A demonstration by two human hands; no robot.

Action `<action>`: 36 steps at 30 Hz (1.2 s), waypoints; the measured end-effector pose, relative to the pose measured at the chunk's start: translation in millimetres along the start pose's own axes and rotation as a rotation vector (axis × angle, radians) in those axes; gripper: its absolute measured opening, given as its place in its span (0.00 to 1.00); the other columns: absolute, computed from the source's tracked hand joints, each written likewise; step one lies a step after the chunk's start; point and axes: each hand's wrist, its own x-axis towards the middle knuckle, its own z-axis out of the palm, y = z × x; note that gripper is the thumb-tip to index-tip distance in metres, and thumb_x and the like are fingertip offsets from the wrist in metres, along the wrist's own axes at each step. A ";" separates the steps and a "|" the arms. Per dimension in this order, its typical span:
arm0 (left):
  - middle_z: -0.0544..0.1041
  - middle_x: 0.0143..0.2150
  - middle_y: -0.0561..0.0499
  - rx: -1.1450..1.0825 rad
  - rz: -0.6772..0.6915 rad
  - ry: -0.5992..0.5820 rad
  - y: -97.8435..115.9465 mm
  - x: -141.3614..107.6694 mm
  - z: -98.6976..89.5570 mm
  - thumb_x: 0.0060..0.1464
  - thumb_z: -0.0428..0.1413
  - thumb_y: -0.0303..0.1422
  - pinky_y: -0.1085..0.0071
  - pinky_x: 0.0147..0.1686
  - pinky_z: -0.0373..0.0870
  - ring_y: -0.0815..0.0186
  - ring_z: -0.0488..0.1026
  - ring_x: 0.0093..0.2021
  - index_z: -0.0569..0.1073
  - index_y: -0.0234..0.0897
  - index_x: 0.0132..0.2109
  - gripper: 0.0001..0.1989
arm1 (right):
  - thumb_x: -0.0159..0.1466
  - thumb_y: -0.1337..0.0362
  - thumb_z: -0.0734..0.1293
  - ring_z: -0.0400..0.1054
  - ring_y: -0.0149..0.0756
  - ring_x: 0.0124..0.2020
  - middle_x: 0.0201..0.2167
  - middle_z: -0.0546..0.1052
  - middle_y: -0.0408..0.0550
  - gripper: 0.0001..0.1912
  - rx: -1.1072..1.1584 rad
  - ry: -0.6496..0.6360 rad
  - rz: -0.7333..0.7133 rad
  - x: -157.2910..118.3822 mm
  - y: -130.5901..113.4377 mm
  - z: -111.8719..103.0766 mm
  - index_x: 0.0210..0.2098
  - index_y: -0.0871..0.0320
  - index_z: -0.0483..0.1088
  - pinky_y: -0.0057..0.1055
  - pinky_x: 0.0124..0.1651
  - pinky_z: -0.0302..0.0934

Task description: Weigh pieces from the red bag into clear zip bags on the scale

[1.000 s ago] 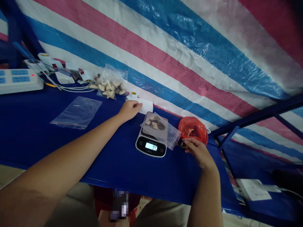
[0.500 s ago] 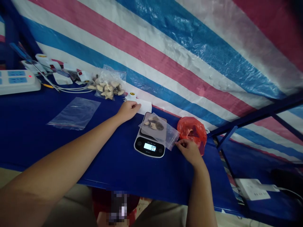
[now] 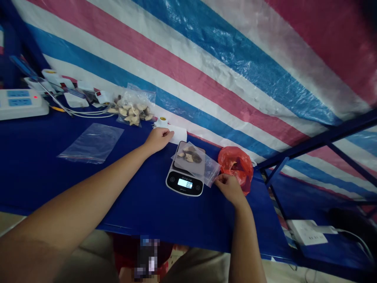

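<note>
A black and white digital scale [image 3: 185, 183] stands on the blue table, its display lit. On its plate lies a clear zip bag [image 3: 209, 169] with several brownish slices inside. My right hand [image 3: 228, 188] pinches the bag's lower right corner, close to an open red plastic bag [image 3: 235, 159]. Behind the scale, to its left, my left hand [image 3: 159, 138] is closed at the edge of a white paper [image 3: 178, 134]. Whether its curled fingers grip the paper is hard to make out.
An empty clear bag [image 3: 92, 143] lies flat on the blue table [image 3: 141, 204] at left. Behind it are a bag of pale slices [image 3: 134, 110], cables and a power strip [image 3: 23, 103]. A striped sheet [image 3: 188, 70] hangs behind; a white box [image 3: 308, 232] sits at right.
The camera view has shifted slightly. The scale's display reading has changed. Both hands keep nearly the same places relative to the scale and bag.
</note>
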 end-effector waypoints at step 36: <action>0.56 0.17 0.56 0.000 0.014 -0.026 0.7 -0.5 -0.7 0.57 0.53 0.39 0.66 0.28 0.49 0.70 0.55 0.23 0.57 0.39 0.19 0.22 | 0.52 0.50 0.70 0.60 0.33 0.20 0.20 0.68 0.39 0.17 0.501 0.399 0.322 -71.6 27.7 -4.2 0.34 0.55 0.71 0.29 0.22 0.54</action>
